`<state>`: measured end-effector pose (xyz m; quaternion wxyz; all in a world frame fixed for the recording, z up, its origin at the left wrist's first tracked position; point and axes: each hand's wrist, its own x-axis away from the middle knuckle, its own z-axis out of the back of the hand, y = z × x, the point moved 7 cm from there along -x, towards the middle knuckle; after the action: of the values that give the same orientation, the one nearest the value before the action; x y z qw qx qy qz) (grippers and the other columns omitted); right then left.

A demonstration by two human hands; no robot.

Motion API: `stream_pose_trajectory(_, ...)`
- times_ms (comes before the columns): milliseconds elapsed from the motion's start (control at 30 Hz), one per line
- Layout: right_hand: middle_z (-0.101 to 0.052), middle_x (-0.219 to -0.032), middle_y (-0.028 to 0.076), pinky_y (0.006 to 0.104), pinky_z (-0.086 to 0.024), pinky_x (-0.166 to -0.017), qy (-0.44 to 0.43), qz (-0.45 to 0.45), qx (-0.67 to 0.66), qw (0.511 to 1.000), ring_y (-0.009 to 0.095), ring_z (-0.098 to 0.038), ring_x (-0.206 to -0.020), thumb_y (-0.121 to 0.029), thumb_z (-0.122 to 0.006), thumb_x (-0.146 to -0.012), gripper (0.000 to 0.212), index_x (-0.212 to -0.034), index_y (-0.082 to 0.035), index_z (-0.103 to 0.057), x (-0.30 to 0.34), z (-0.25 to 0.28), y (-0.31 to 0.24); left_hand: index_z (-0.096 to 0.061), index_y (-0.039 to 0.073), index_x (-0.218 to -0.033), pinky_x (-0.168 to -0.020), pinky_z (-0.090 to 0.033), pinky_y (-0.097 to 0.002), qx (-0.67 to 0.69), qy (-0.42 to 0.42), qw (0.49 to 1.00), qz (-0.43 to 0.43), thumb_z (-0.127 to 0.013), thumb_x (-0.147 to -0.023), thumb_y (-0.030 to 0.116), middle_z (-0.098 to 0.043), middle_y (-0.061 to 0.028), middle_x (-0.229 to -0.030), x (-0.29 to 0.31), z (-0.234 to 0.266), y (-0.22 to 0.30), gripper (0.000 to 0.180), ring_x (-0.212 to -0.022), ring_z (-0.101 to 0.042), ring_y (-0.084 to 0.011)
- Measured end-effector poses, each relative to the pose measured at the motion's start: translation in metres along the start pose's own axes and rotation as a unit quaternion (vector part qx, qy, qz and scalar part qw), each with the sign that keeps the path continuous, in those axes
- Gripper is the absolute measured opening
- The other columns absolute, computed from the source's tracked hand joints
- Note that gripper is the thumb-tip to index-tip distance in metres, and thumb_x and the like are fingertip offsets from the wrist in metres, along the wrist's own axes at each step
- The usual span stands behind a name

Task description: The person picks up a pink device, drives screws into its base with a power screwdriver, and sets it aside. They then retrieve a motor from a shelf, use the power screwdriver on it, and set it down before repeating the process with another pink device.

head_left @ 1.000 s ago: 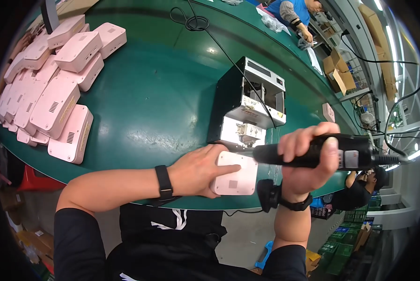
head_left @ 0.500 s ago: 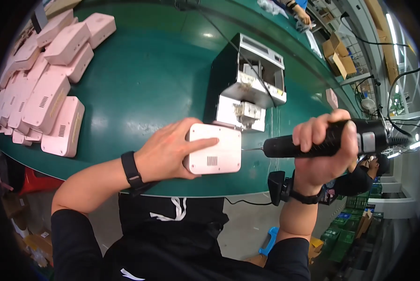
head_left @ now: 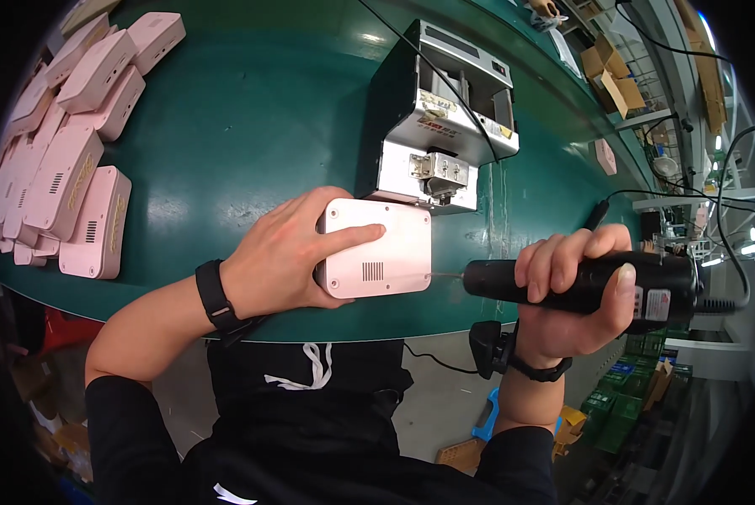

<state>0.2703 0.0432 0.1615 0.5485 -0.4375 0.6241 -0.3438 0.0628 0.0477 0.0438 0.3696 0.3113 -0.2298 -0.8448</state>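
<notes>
My left hand (head_left: 285, 248) grips a pale pink plastic box (head_left: 386, 244) with rounded corners, corner screw holes and a small slotted vent. Its index finger lies across the top face, and the other fingers wrap the left side. In my right hand (head_left: 567, 286) is a black electric screwdriver (head_left: 512, 278), held level with its cord running off to the right. The thin bit points left and its tip meets the box's near right corner, by the screw hole. Whether a screw sits there is too small to tell.
Just beyond the box stands a black and silver screw feeder machine (head_left: 445, 118), a dark cable crossing over it. Several similar pink boxes (head_left: 74, 177) are piled at the left on the green table (head_left: 251, 109). A small pink piece (head_left: 605, 156) lies far right, near an open carton (head_left: 613, 80).
The screwdriver's bit has moved from the box's right edge to its near right corner. The tool's rear end has swung nearer to me. My left hand keeps its hold.
</notes>
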Motion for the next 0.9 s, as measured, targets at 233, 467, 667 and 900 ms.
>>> stream_pose_trajectory(233,-0.045,-0.061,0.003,0.0309,-0.040,-0.046,-0.013,-0.004,0.009,1.000,0.014,-0.041,-0.043,-0.042,-0.048,-0.092,0.034,-0.095,-0.008,-0.043,0.004,-0.003,0.012,-0.061,0.023,-0.124,-0.085,-0.051,-0.0397,-0.001,0.002,1.000,0.000,-0.087,-0.054,0.019,-0.052,-0.0128,-0.117,-0.001,0.000,-0.003,0.074,-0.103,-0.058,-0.0318)
stream_pose_trajectory(467,-0.045,-0.061,0.003,0.0313,-0.039,-0.045,-0.025,-0.005,0.024,0.999,0.014,-0.041,-0.042,-0.043,-0.050,-0.091,0.035,-0.094,-0.009,-0.043,0.002,-0.007,0.016,-0.062,0.023,-0.123,-0.085,-0.051,-0.0392,0.005,0.001,1.000,0.004,-0.087,-0.054,0.019,-0.052,-0.0128,-0.116,-0.002,0.001,-0.002,0.074,-0.103,-0.058,-0.0319)
stream_pose_trajectory(667,-0.045,-0.061,0.003,0.0314,-0.040,-0.047,-0.036,-0.023,0.015,0.999,0.014,-0.041,-0.043,-0.039,-0.050,-0.092,0.032,-0.097,-0.008,-0.045,-0.007,-0.011,0.016,-0.060,0.024,-0.125,-0.087,-0.050,-0.0402,0.005,0.004,1.000,0.001,-0.087,-0.053,0.020,-0.050,-0.0112,-0.118,-0.001,0.002,-0.004,0.076,-0.104,-0.057,-0.0309)
stream_pose_trajectory(900,-0.045,-0.062,0.003,0.0322,-0.040,-0.050,-0.015,0.080,-0.036,0.996,0.014,-0.042,-0.046,-0.037,-0.045,-0.096,0.028,-0.099,-0.008,-0.047,-0.055,-0.021,-0.010,-0.060,0.024,-0.126,-0.088,-0.050,-0.0408,0.009,0.002,1.000,-0.003,-0.086,-0.057,0.026,-0.049,-0.0121,-0.121,0.003,0.001,0.000,0.073,-0.106,-0.056,-0.0316)
